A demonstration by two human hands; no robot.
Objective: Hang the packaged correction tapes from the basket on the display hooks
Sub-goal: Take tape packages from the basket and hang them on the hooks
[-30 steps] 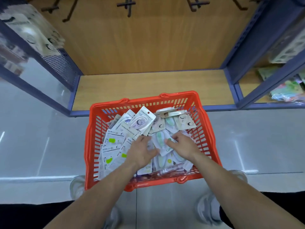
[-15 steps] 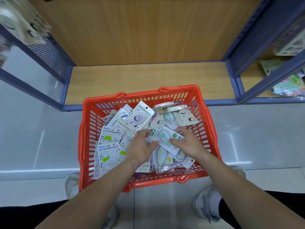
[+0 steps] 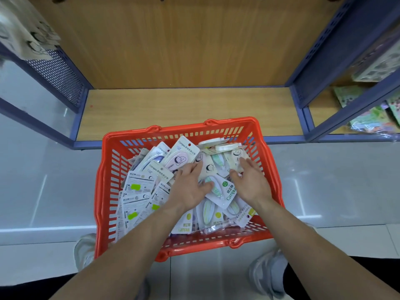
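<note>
Both hands are sliding forward: the left hand [image 3: 190, 188] and right hand [image 3: 250, 182] are lying flat, fingers spread, gripping nothing, on perhaps thirty tape packets [image 3: 138, 191] filling one red basket [image 3: 103, 169] before the shelf [image 3: 190, 109].

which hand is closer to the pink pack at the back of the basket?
Left. The left hand sits just below and right of the pink pack, almost at its edge. The right hand is farther right, over the beige packs.
</note>
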